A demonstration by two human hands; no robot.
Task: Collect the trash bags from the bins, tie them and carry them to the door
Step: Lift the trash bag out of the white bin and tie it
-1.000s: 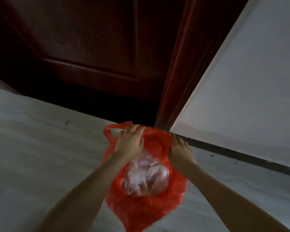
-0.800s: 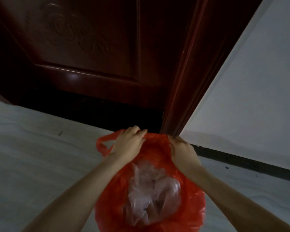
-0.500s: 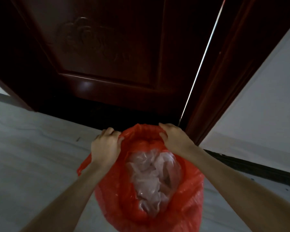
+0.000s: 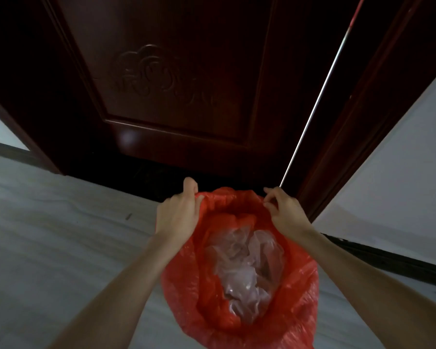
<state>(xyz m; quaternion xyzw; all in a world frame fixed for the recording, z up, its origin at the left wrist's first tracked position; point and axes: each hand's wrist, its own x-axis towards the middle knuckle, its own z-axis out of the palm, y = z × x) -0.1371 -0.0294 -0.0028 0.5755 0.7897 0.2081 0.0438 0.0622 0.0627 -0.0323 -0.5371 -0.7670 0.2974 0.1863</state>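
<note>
A red plastic trash bag point(image 4: 297, 293) sits open on the pale floor right in front of a dark wooden door point(image 4: 176, 79). Crumpled clear plastic point(image 4: 244, 270) fills its middle. My left hand point(image 4: 179, 212) grips the bag's rim at its left edge, thumb up. At the rim's right edge my right hand point(image 4: 285, 212) pinches the red plastic with its fingertips. Both hands hold the mouth spread wide.
The door has a carved panel and stands slightly ajar, with a thin bright gap point(image 4: 317, 99) along its right side. A dark door frame point(image 4: 358, 117) and a white wall point(image 4: 398, 187) with a dark baseboard point(image 4: 388, 263) lie to the right.
My hands have moved apart along the bag's rim, pulling its mouth open wider. The view has tilted up and shifted, showing more of the door and its bright gap.
</note>
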